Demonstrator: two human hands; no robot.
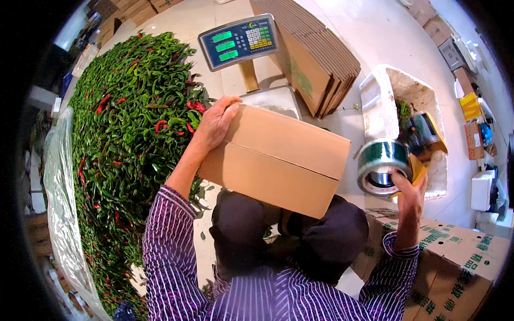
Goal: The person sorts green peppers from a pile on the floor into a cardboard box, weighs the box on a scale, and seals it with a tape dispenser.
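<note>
A plain brown cardboard box (pixel 278 152) rests tilted over my knees, its two flaps meeting in a seam along the upward face. My left hand (pixel 218 124) grips its upper left edge, thumb on top and the other fingers partly hidden. Off to the right of the box, my right hand (pixel 409 190) is closed around a tape dispenser (pixel 420 167) with a yellow frame. A large roll of green tape (pixel 383 166) sits on the dispenser, clear of the box. Part of the dispenser's handle is hidden by my fingers.
A big heap of green and red chili peppers (pixel 128 160) fills the left side. Ahead stand a scale display (pixel 239 41) and flattened cardboard boxes (pixel 316 59). A white foam box (pixel 375 101) is beyond my right hand; a printed carton (pixel 455 246) lies at lower right.
</note>
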